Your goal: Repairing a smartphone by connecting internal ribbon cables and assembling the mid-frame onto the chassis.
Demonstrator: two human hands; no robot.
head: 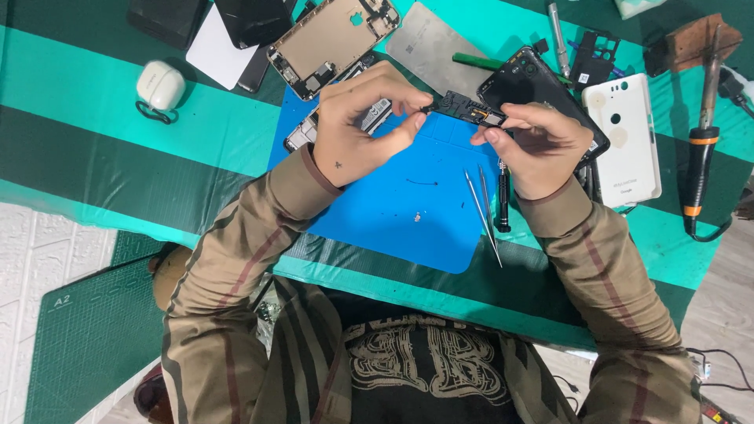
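Both hands raised over the blue mat (408,212), pinching one small black phone part (470,110) between them. Left hand (357,126) gripping the part's left end with thumb and forefinger, other fingers curled; right hand (534,149) clasping its right end with fingertips. Part held level, above the mat's upper edge. At 6 o'clock from the right hand, tweezers (483,216) and a dark screwdriver (503,200) lying on the mat. At 12 o'clock from the part, a grey metal plate (428,43). At 11 o'clock, an opened phone frame (330,39). At 3 o'clock from the right hand, a white phone back (628,141), then a soldering iron (701,149). Far at 9 o'clock, a white earbud case (160,85) on the green striped cloth (118,141).
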